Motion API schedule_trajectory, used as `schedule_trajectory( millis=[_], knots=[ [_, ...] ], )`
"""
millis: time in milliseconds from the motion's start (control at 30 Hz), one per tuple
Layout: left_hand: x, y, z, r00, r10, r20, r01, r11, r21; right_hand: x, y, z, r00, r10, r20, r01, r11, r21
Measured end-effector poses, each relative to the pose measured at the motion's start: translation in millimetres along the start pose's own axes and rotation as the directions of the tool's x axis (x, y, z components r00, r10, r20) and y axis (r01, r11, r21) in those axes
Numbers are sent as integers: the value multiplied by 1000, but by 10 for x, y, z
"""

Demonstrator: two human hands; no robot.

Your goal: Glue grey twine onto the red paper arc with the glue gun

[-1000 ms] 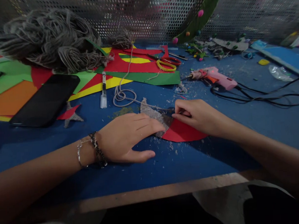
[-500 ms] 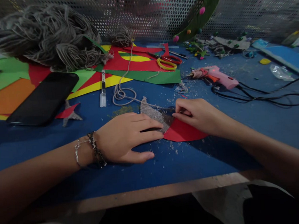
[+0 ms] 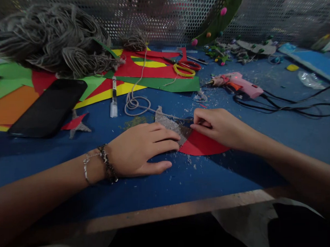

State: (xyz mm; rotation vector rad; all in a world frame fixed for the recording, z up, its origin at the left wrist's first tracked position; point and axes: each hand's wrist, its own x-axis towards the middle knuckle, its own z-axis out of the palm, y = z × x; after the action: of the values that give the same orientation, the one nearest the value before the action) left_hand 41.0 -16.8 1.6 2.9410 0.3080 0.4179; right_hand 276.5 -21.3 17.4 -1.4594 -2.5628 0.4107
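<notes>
A red paper shape (image 3: 204,144) lies flat on the blue table, its left part covered with grey yarn (image 3: 165,120) laid in close rows. Across that yarn-covered part my left hand (image 3: 147,149) rests palm down, fingers stretched out and thumb apart. My right hand (image 3: 214,125) is closed in a pinch over the upper edge of the red paper, on the end of a grey yarn strand (image 3: 170,116). From the pinch the strand runs left to a loose coil (image 3: 137,104). The fingertips of the right hand are partly hidden.
A pink glue gun (image 3: 247,85) with a black cord lies at right. Behind are scissors (image 3: 186,69), coloured paper (image 3: 174,83) and a big grey yarn bundle (image 3: 54,41). A black phone (image 3: 48,108), a small star (image 3: 77,124) and a marker (image 3: 113,98) lie left.
My left hand has shifted very slightly, its thumb a little higher and nearer the fingers. The right hand and the yarn strand look the same.
</notes>
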Motion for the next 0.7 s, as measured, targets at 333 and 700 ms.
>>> schedule_trajectory(
  millis=[333, 700],
  knots=[
    [-26, -5, 12, 1000, -12, -14, 12, 1000, -23, 0, 9, 8, 1000, -2, -5, 2, 1000, 4],
    [-55, 13, -49, 973, -222, -62, 211, 966, -150, -11, 37, 29, 989, 10, -147, 0, 998, 65]
  ],
)
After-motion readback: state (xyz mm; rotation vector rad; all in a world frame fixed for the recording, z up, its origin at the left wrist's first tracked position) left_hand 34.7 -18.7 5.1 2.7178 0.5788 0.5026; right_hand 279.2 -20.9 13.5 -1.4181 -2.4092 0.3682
